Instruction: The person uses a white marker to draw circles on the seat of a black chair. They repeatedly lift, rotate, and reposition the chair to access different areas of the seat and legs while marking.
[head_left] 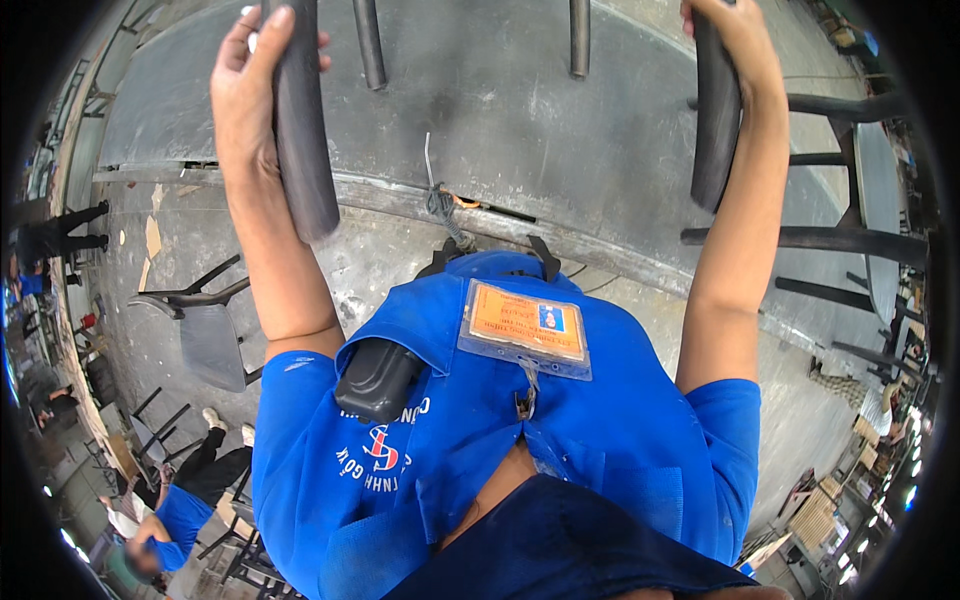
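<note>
Both my arms reach up to the top edge of the head view. My left hand (pixel 245 85) is closed around a thick dark wooden leg (pixel 305 140), with white coverings on some fingertips. My right hand (pixel 745 45) grips a matching leg (pixel 716 130) on the other side. Between them, two thinner-looking dark legs (pixel 369 45) point down from the upper edge. They look like the legs of one piece of furniture, probably a chair; its body is out of view. Below them lies a scuffed grey work surface (pixel 480 130).
A bent metal rod wrapped in dark cord (pixel 440 200) sits at the surface's near edge. Dark chairs (pixel 860 170) crowd the right, and another chair (pixel 212 345) lies at left. A person in blue (pixel 185 520) is at lower left, another person (pixel 70 235) at far left.
</note>
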